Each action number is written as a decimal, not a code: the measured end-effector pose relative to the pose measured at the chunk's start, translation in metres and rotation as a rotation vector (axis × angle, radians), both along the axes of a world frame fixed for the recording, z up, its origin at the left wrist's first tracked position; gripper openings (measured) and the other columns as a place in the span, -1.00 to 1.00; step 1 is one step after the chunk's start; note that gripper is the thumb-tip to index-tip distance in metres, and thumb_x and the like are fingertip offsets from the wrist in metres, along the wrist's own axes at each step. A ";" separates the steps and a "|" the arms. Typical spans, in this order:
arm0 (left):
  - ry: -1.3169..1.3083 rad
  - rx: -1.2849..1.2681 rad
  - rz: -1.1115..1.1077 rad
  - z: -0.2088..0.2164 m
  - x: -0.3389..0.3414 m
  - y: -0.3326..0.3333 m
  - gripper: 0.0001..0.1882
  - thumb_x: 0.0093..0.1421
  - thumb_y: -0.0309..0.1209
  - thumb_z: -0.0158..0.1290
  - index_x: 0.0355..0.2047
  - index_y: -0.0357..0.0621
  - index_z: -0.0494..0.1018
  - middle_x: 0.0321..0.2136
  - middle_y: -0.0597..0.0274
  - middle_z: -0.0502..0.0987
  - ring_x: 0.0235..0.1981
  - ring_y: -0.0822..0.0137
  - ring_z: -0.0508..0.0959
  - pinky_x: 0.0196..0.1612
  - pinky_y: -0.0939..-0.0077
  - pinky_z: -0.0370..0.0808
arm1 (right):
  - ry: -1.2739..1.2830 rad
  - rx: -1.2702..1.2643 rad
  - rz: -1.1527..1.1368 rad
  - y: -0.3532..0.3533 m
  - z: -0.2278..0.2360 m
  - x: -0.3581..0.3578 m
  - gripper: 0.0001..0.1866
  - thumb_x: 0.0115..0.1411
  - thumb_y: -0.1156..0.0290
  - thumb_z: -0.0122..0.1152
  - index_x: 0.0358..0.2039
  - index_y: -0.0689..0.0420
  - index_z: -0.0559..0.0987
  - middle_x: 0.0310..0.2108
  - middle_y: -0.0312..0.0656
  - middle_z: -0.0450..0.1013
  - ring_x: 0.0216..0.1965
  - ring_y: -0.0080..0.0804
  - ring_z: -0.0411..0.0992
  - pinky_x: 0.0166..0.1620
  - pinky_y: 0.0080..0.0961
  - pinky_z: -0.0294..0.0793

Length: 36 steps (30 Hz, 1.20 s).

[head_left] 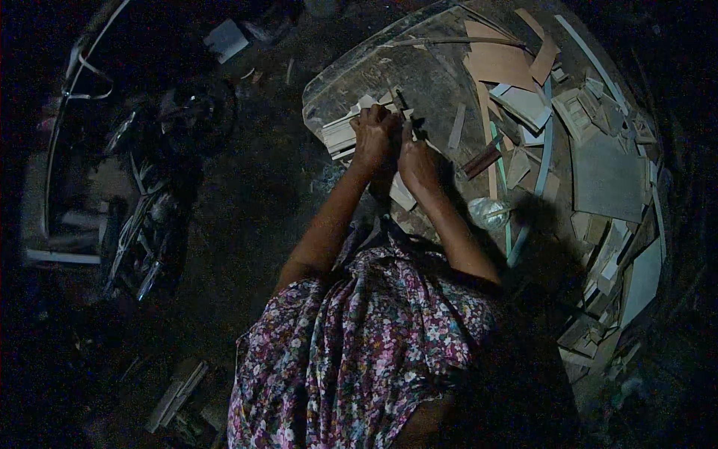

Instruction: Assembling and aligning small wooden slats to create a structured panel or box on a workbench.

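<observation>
Looks to me like the close handwork stage: both hands bunched together over a stack of pale strips [340, 140], which sits near the left edge of the worn desk [434, 75]. Left hand [375, 135] has its fingers bent over the right-hand end of the stack, but can't tell if it's pinching a piece or just leaning on it. Right hand [417, 161] is right beside it, partly curled, pointing at a thin dark piece [401, 99] just ahead; whether it's gripping that, I honestly can't tell, too dim. My take is the next move calls for the left hand keeping the strips steady and the right one making small, careful motions, fingers kept apart.

Room-wise, the left is tight since the strips reach close to the rounded edge. Best space is ahead of the hands, where the bare desk surface shows. Going right, a flat grey strip [457, 126] and a dark reddish-brown piece [481, 161] come first, then a crumpled clear wad [490, 213] nearer the body, then heaped offcuts [591, 112] and a big grey panel [609, 179], so wide swings that way would probably snag
</observation>
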<state>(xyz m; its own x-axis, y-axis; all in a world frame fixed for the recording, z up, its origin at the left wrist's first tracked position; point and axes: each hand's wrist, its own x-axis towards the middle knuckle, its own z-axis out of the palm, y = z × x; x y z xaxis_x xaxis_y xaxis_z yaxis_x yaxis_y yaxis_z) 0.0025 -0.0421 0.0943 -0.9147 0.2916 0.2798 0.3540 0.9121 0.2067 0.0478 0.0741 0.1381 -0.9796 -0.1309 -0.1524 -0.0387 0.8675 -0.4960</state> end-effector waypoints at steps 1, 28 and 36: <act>0.000 0.009 -0.024 0.001 0.000 -0.001 -0.68 -0.15 -0.41 0.01 -0.29 -0.01 0.40 -0.26 0.08 0.23 -0.23 0.10 0.21 -0.30 0.13 0.09 | 0.002 0.002 -0.003 0.000 -0.004 0.001 -0.51 0.01 0.55 -0.24 0.00 0.36 0.06 -0.65 0.11 0.33 -0.63 -0.09 0.35 -0.61 -0.32 0.33; -0.022 0.048 -0.024 0.008 -0.001 0.005 -0.70 -0.21 -0.43 0.02 -0.36 -0.06 0.41 -0.23 0.17 0.28 -0.23 0.10 0.22 -0.31 0.07 0.13 | -0.240 -0.022 -0.019 -0.007 0.006 -0.011 -0.59 0.02 0.51 -0.26 -0.07 0.34 0.14 -0.42 0.18 0.33 -0.35 -0.01 0.35 -0.34 -0.22 0.34; 0.086 0.024 0.020 -0.001 0.001 -0.006 -0.71 -0.21 -0.43 0.03 -0.37 -0.07 0.41 -0.23 0.18 0.28 -0.22 0.12 0.22 -0.30 0.07 0.13 | -0.052 0.104 0.048 -0.013 0.021 0.005 -0.50 0.04 0.53 -0.20 0.02 0.36 0.01 -0.77 -0.08 0.28 -0.78 -0.33 0.22 -0.74 -0.50 0.18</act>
<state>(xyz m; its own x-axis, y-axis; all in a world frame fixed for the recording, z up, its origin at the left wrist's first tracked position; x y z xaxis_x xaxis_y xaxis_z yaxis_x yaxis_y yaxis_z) 0.0037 -0.0485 0.0931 -0.8923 0.2659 0.3647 0.3534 0.9142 0.1983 0.0526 0.0608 0.1588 -0.9630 -0.1582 -0.2183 -0.0577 0.9120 -0.4062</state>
